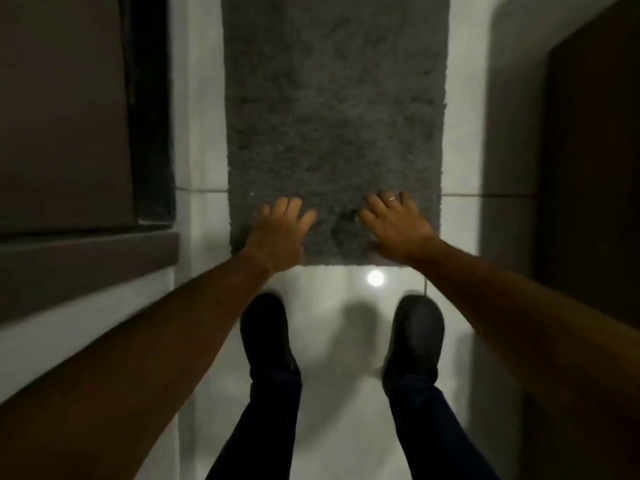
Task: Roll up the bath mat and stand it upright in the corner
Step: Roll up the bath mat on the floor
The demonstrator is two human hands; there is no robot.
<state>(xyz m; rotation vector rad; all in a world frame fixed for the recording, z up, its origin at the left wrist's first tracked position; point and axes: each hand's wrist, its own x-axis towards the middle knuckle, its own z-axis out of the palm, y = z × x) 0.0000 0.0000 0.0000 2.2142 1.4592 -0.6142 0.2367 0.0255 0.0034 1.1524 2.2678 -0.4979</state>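
A dark grey shaggy bath mat point(332, 109) lies flat on the white tiled floor, running away from me up the middle of the view. My left hand point(280, 230) rests palm down on the mat's near left corner, fingers spread. My right hand point(394, 226), with a ring on one finger, lies palm down near the mat's near right corner, fingers apart. Both hands sit over the near edge of the mat. Neither hand visibly grips the pile.
My two black shoes point(266, 334) point(417, 336) stand on the glossy white floor point(346, 393) just behind the mat. A dark brown cabinet point(62, 116) lines the left side and a dark door point(595, 150) the right. A light reflects off the tile.
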